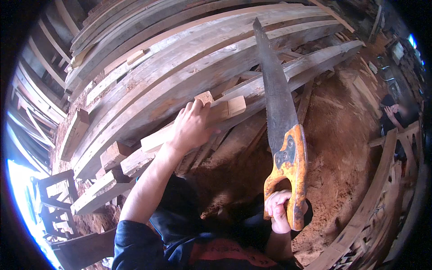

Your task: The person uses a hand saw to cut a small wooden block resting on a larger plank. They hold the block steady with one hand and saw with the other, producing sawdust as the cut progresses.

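Note:
My right hand [279, 209] is wrapped round the worn yellow-orange handle of a handsaw [278, 90]. The blade points up and away from me, raised in front of the timber, its toothed edge facing left. My left hand [191, 123] grips a short squared piece of wood [229, 108] from above, its fingers over the far side. A thin dark line crosses that piece close to its right end. It rests on a long pale beam [315, 63], and a small block end [204, 97] shows just behind my fingers.
Long boards [189, 67] lie stacked beyond my hands. Several beam ends [101, 191] jut out at the left, near a dark wooden frame [56, 202]. Reddish sawdust [328, 157] covers the ground at right. Another person [396, 112] is at the far right, behind a curved plank [369, 202].

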A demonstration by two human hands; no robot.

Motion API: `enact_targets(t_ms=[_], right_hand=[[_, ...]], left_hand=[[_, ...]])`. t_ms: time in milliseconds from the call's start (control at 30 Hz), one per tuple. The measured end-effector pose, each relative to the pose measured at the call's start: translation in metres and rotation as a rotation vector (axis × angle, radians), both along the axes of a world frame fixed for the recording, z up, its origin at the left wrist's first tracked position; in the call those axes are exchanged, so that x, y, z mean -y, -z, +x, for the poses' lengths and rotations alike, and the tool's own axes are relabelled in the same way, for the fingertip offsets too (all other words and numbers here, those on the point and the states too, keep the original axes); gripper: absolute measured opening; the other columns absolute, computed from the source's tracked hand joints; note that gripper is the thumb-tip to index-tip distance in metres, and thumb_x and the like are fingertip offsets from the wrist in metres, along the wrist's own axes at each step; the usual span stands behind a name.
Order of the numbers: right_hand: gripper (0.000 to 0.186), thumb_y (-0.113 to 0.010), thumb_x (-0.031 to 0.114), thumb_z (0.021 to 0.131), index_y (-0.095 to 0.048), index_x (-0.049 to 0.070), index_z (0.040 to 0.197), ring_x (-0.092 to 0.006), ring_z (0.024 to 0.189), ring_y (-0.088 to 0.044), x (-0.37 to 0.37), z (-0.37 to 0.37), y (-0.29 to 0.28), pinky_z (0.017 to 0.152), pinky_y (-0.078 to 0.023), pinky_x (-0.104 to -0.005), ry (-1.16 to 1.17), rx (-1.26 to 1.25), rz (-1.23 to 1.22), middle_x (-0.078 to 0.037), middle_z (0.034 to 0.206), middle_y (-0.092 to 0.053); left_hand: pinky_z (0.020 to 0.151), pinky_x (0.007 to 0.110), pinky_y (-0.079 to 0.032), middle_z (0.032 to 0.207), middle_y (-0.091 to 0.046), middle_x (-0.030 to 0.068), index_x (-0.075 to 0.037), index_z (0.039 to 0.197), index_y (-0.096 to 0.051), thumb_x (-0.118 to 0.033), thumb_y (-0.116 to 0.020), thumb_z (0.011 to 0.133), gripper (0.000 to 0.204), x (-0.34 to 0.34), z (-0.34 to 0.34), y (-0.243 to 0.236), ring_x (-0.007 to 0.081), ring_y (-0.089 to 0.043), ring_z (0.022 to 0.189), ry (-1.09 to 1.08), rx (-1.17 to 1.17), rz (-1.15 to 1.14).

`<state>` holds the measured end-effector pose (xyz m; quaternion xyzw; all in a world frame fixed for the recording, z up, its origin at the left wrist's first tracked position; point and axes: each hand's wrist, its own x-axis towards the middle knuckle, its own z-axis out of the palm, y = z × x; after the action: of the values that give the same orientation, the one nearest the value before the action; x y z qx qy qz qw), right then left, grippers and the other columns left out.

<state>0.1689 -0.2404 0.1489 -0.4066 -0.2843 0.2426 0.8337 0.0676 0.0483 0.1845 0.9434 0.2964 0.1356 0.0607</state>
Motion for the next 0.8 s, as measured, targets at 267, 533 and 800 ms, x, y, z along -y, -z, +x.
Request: enact_targets(t_ms=[267, 533, 800], right_hand=[[0.031, -0.077, 0.009, 0.081, -0.051, 0.0, 0.094, -0.0187, 0.059, -0.056, -0.004, 0.022, 0.006, 0.053, -0.048, -0.0294, -0.088, -0.002, -0.027, -0.008, 0.075, -0.058], [0.028, -0.074, 0.012, 0.083, -0.049, 0.005, 0.095, -0.0169, 0.055, -0.052, -0.012, 0.035, 0.012, 0.051, -0.045, -0.0294, -0.1, -0.058, -0.122, -0.006, 0.071, -0.055], [0.022, -0.067, 0.007, 0.085, -0.049, 0.003, 0.097, -0.016, 0.051, -0.047, -0.018, 0.032, 0.002, 0.047, -0.041, -0.0294, -0.109, -0.098, -0.08, -0.005, 0.066, -0.051]], left_hand=[[0.093, 0.043, -0.044, 0.112, -0.051, 0.0164, -0.001, 0.132, -0.049, -0.023, -0.08, 0.071, 0.072, -0.003, -0.008, 0.006, 0.0332, -0.051, 0.109, -0.039, 0.015, 0.026], [0.095, 0.044, -0.043, 0.114, -0.052, 0.0164, -0.002, 0.134, -0.048, -0.023, -0.081, 0.07, 0.074, 0.006, -0.014, -0.013, 0.033, -0.051, 0.11, -0.047, 0.001, -0.045], [0.092, 0.043, -0.045, 0.115, -0.052, 0.0148, -0.004, 0.133, -0.049, -0.02, -0.08, 0.07, 0.072, 0.023, -0.013, -0.017, 0.0317, -0.053, 0.107, -0.064, -0.044, 0.004]])
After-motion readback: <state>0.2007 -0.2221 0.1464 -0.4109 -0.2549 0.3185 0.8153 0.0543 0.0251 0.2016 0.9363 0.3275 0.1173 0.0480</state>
